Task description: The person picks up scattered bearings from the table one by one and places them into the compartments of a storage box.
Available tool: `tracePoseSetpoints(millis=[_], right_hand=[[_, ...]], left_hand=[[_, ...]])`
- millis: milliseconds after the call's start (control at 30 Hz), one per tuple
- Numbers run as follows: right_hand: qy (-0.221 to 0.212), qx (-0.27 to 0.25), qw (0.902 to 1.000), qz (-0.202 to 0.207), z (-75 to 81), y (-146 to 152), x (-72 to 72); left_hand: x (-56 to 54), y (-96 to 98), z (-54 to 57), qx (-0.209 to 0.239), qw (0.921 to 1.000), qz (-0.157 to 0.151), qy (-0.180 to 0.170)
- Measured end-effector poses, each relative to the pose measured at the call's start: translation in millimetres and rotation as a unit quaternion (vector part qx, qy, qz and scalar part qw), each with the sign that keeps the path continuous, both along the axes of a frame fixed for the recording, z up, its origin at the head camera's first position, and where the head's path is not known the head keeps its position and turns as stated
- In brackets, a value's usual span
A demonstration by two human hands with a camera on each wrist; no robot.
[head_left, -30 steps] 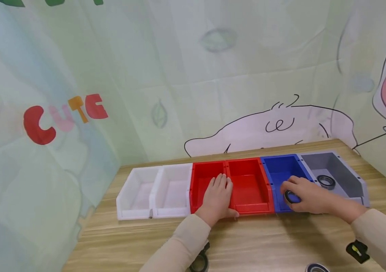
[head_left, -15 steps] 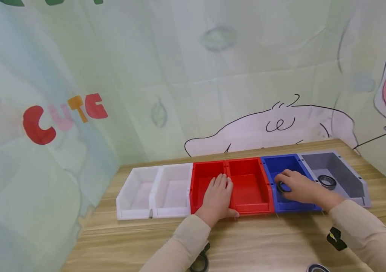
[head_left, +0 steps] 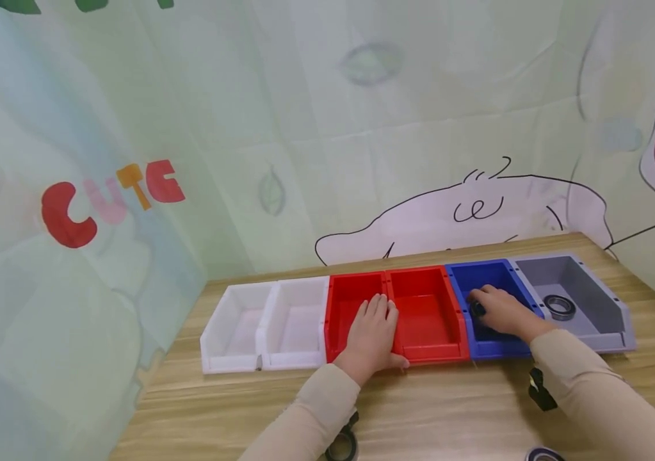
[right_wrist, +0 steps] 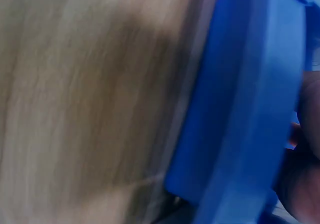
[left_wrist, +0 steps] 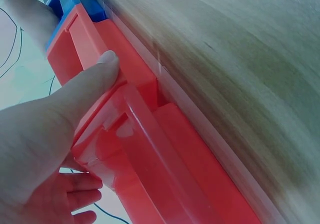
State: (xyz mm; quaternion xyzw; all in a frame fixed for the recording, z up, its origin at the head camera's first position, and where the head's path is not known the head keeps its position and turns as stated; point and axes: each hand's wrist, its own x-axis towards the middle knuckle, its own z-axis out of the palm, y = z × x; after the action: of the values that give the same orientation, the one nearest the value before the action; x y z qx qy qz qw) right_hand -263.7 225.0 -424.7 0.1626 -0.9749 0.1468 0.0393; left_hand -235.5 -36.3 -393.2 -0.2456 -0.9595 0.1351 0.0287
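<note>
My right hand (head_left: 502,312) is inside the blue bin (head_left: 491,350), its fingers pinching a ball bearing (head_left: 477,309) whose dark edge shows below the fingertips. Most of that bearing is hidden by the hand. In the right wrist view, part of the hand (right_wrist: 307,149) shows blurred behind the blue bin's front lip. My left hand (head_left: 369,336) rests over the wall between the left red bin (head_left: 341,307) and the right red bin (head_left: 424,320), fingers extended. In the left wrist view, its thumb (left_wrist: 92,82) lies on the red rim.
Left of the red bins stand two white bins (head_left: 295,320). A grey bin (head_left: 598,307) at the right end holds another bearing (head_left: 559,307). On the wooden table (head_left: 431,410) lie a dark ring (head_left: 341,445), another bearing (head_left: 543,455) and a small black object (head_left: 541,390).
My right hand has carried the bearing from the blue bin's front deeper into that bin, to the left and away from me. The left hand has stayed in place.
</note>
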Motion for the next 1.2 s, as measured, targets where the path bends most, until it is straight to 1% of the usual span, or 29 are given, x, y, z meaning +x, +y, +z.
tracePoseSetpoints(millis=[100, 233, 433, 633, 800, 967, 1067, 1200], right_hand=[[-0.014, 0.009, 0.9997, -0.017, -5.7, -0.2, -3.4], [-0.027, 0.015, 0.9990, -0.033, -6.9, -0.4, -3.9], [-0.014, 0.011, 0.9995, -0.027, -7.3, -0.1, -2.2], [0.011, 0.012, 0.9998, -0.008, -7.5, 1.3, 2.6], [0.047, 0.018, 0.9985, 0.023, -0.1, -0.7, 9.7], [0.065, 0.032, 0.9969, 0.031, 10.7, -2.2, 18.7], [0.074, 0.031, 0.9957, 0.045, 18.3, -0.7, 27.7], [0.102, 0.016, 0.9913, 0.082, 27.0, 6.3, 43.9]], left_hand=[[1.1, 0.3, -1.3, 0.003, 1.0000, 0.001, -0.004], [1.8, 0.7, -2.2, 0.004, 1.0000, 0.000, -0.005], [1.0, 0.5, -1.1, 0.004, 1.0000, -0.002, 0.001], [0.6, 0.4, -1.0, 0.003, 1.0000, -0.003, 0.001], [0.0, -0.1, -0.6, 0.001, 1.0000, -0.002, 0.004], [0.4, 0.1, 0.5, 0.000, 1.0000, -0.001, 0.003], [0.7, 0.0, 0.9, -0.003, 1.0000, -0.002, 0.003], [0.4, -0.5, 1.0, -0.008, 1.0000, -0.002, 0.005]])
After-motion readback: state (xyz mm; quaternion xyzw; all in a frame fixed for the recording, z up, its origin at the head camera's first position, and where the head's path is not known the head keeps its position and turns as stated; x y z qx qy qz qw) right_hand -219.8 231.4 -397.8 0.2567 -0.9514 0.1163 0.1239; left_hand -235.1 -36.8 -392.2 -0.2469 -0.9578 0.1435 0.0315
